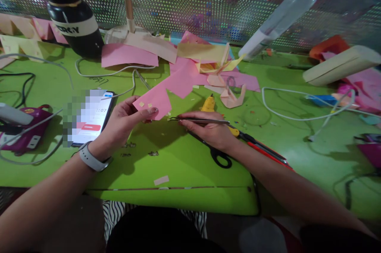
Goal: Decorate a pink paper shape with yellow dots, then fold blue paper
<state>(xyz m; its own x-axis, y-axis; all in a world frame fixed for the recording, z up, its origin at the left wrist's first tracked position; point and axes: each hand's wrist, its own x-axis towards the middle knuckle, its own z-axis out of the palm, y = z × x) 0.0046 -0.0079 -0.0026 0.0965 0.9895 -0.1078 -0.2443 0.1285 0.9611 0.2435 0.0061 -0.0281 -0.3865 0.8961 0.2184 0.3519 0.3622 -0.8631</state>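
My left hand (126, 120) pinches a cut piece of pink paper (159, 102) by its left end, holding it above the green table. Small pale squares sit on the paper near my thumb. In my right hand (208, 126) is a pair of thin tweezers (218, 121), its tips just right of the paper's lower edge. A tiny pale bit seems to be at the tips, too small to tell. Black-handled scissors (222, 160) lie partly hidden under my right hand. Beside that hand are a yellow object (208, 103) and a red-and-black cutter (264, 148).
A phone (98, 120) lies left of my left hand. Behind are a dark bottle (74, 19), a fan (129, 11), paper sheets (131, 55), folded paper shapes (232, 96) and a clear bottle (279, 23). A white cable (285, 116) loops at right; a paper strip (161, 180) lies in front.
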